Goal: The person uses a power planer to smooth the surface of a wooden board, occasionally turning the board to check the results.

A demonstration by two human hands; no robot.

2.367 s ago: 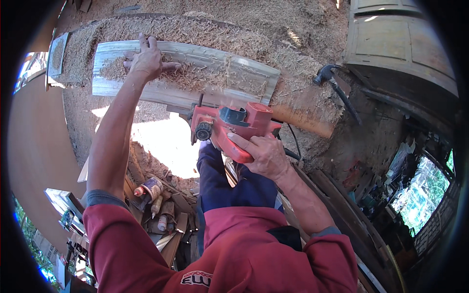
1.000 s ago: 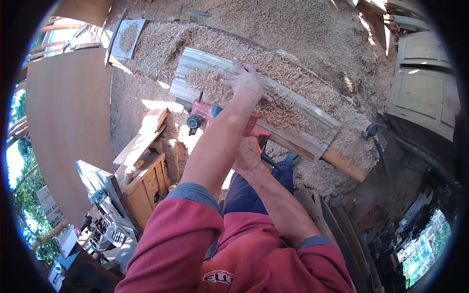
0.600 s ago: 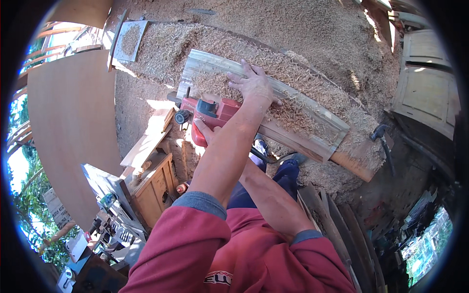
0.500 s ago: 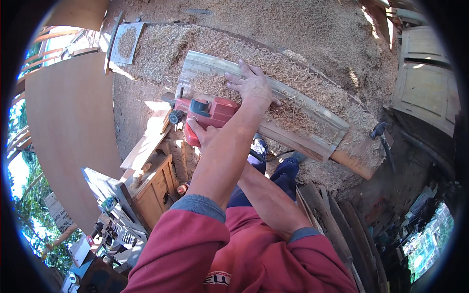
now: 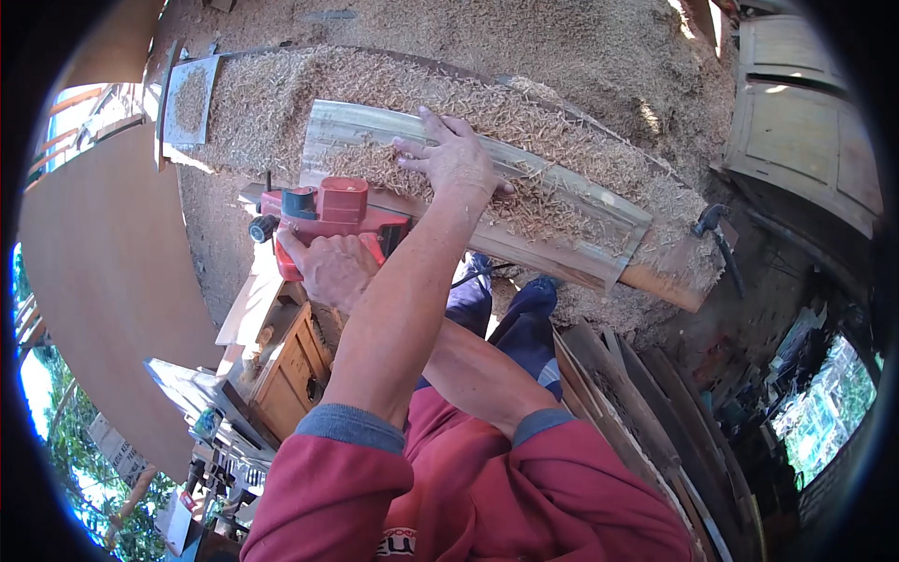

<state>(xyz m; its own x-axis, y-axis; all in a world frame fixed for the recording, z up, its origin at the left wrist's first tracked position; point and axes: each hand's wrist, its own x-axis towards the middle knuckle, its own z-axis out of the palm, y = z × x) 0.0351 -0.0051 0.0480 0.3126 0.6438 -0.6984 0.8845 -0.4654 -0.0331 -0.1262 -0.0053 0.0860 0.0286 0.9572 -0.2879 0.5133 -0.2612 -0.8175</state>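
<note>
My left hand (image 5: 451, 159) lies with fingers spread on a long pale wooden board (image 5: 365, 122), which is covered partly in shavings. Along the board's near edge, toward its left end, is a red electric planer (image 5: 342, 200) with a black knob at the front. My right hand (image 5: 332, 267) grips it, index finger extended near the front, and its arm crosses beneath my left forearm. The board lies on a bench (image 5: 253, 103) heaped with shavings.
A hammer (image 5: 712, 225) lies at the bench's right end, near a panelled cupboard (image 5: 801, 140). A large plywood sheet (image 5: 112, 290) stands at left, beside wood pieces and a small wooden cabinet (image 5: 290, 365). Planks (image 5: 646, 431) lean at lower right. My legs show below the bench.
The planer has travelled leftward along the board's near edge with my right hand, which now passes under my left arm. My left hand stays spread on the board. The view has turned.
</note>
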